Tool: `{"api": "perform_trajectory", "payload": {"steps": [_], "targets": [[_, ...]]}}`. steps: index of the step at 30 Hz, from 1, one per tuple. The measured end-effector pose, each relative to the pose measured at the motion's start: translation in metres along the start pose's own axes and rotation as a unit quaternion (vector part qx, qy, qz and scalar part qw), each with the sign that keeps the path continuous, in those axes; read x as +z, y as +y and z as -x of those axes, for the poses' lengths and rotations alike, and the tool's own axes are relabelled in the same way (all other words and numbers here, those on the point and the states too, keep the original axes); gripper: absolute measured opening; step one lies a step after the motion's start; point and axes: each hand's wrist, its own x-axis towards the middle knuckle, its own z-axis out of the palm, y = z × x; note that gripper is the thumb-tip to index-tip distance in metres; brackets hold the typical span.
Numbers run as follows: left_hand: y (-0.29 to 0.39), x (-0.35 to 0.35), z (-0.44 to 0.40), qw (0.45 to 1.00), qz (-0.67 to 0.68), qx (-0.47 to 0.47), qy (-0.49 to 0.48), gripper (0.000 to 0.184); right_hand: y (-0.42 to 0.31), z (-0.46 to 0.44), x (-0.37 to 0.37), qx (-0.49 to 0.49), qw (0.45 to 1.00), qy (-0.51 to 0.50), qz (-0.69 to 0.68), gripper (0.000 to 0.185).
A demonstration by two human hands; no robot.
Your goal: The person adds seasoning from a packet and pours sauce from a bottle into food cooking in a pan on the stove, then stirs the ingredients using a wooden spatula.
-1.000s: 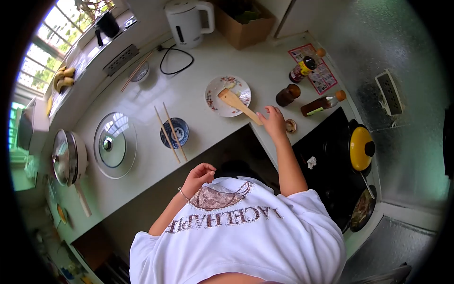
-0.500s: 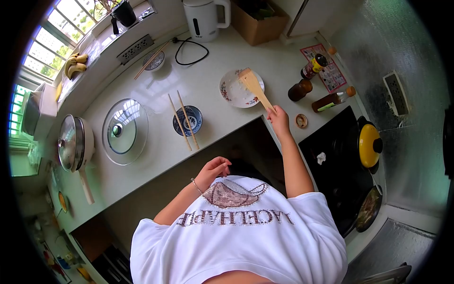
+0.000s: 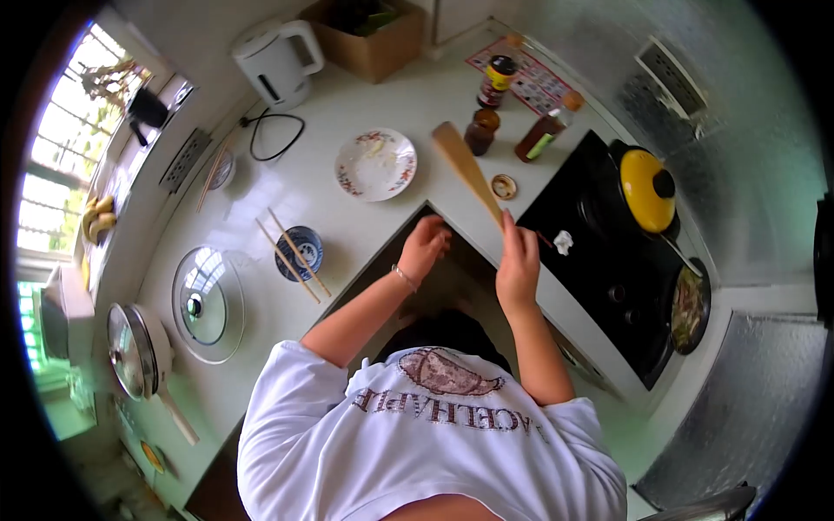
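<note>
Spatula [image 3: 469,169] made of wood is in the right hand [image 3: 519,260], to the right of the plate [image 3: 378,182]. The fingers are wrapped around its handle, and its wide, flat end points away from the person. I cannot tell if that end touches the desk [image 3: 295,191]. The left hand [image 3: 424,247] is on the near side of the plate, by the desk's edge. Its fingers are bent loosely, part way spread. The plate has flowers on its rim and little bits of food on it. Left of the plate and nearer, two chopsticks [image 3: 281,252] lie across a blue bowl [image 3: 313,245]. Right of the plate stands a small brown jar [image 3: 481,130]. A little round lid [image 3: 503,187] lies right of the plate too, nearer than the jar. The black stove [image 3: 599,260] is farther right of the plate.
</note>
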Motion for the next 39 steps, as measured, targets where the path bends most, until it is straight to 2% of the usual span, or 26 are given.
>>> {"api": "perform_trajectory", "payload": {"steps": [2, 4, 6, 7, 8, 9, 10, 11, 13, 14, 16, 18, 19, 20, 24, 26, 28, 30, 32, 37, 39], "targets": [[-0.018, 0.011, -0.061, 0.981, -0.137, 0.128, 0.044, 0.046, 0.01, 0.014, -0.038, 0.069, 0.995, 0.047, -0.052, 0.039], [-0.005, 0.037, -0.1, 0.963, -0.179, 0.174, 0.106, 0.066, 0.028, 0.038, -0.068, 0.154, 0.981, 0.068, -0.098, 0.034], [-0.001, 0.052, -0.142, 0.914, -0.277, 0.238, 0.176, 0.084, 0.042, 0.062, -0.094, 0.24, 0.959, 0.075, -0.13, 0.032], [0.002, 0.06, -0.159, 0.895, -0.322, 0.224, 0.214, 0.095, 0.046, 0.071, -0.106, 0.275, 0.945, 0.079, -0.157, 0.03], [-0.008, 0.063, -0.185, 0.898, -0.292, 0.214, 0.25, 0.099, 0.05, 0.079, -0.118, 0.308, 0.93, 0.084, -0.184, 0.028], [-0.008, 0.066, -0.201, 0.891, -0.299, 0.213, 0.266, 0.101, 0.054, 0.086, -0.129, 0.311, 0.928, 0.09, -0.183, 0.028], [-0.006, 0.07, -0.211, 0.884, -0.306, 0.212, 0.282, 0.103, 0.058, 0.092, -0.14, 0.353, 0.909, 0.075, -0.208, 0.025], [-0.004, 0.071, -0.221, 0.894, -0.285, 0.211, 0.276, 0.103, 0.064, 0.094, -0.149, 0.393, 0.887, 0.061, -0.234, 0.025], [0.002, 0.077, -0.235, 0.915, -0.222, 0.209, 0.264, 0.102, 0.068, 0.089, -0.163, 0.398, 0.882, 0.07, -0.242, 0.023], [0.004, 0.081, -0.238, 0.909, -0.231, 0.192, 0.29, 0.092, 0.072, 0.087, -0.168, 0.402, 0.877, 0.072, -0.252, 0.022], [-0.009, 0.072, -0.259, 0.924, -0.185, 0.218, 0.255, 0.078, 0.086, 0.085, -0.176, 0.392, 0.884, 0.058, -0.249, 0.025], [-0.013, 0.069, -0.264, 0.903, -0.217, 0.251, 0.274, 0.066, 0.097, 0.08, -0.18, 0.357, 0.903, 0.026, -0.237, 0.029], [-0.007, 0.072, -0.258, 0.901, -0.217, 0.263, 0.27, 0.064, 0.102, 0.078, -0.183, 0.35, 0.903, 0.01, -0.248, 0.032], [-0.002, 0.074, -0.25, 0.895, -0.248, 0.237, 0.286, 0.064, 0.104, 0.077, -0.185, 0.354, 0.902, 0.016, -0.247, 0.032], [0.034, 0.083, -0.199, 0.924, -0.195, 0.216, 0.248, 0.061, 0.1, 0.069, -0.188, 0.338, 0.892, 0.052, -0.295, 0.029], [0.043, 0.075, -0.182, 0.918, -0.205, 0.253, 0.226, 0.059, 0.092, 0.069, -0.187, 0.318, 0.897, 0.066, -0.299, 0.026], [0.075, 0.085, -0.147, 0.872, -0.34, 0.273, 0.222, 0.058, 0.082, 0.077, -0.179, 0.343, 0.864, 0.107, -0.353, 0.025], [0.104, 0.097, -0.121, 0.845, -0.409, 0.28, 0.202, 0.057, 0.068, 0.08, -0.178, 0.363, 0.85, 0.148, -0.351, 0.023], [0.124, 0.109, -0.105, 0.821, -0.437, 0.331, 0.16, 0.054, 0.058, 0.087, -0.181, 0.372, 0.818, 0.175, -0.403, 0.023], [0.169, 0.183, -0.067, 0.806, -0.416, 0.419, 0.033, 0.056, 0.055, 0.105, -0.205, 0.397, 0.785, 0.283, -0.382, 0.021], [0.177, 0.214, -0.053, 0.767, -0.448, 0.458, -0.031, 0.059, 0.063, 0.113, -0.224, 0.392, 0.767, 0.34, -0.378, 0.021]]}}
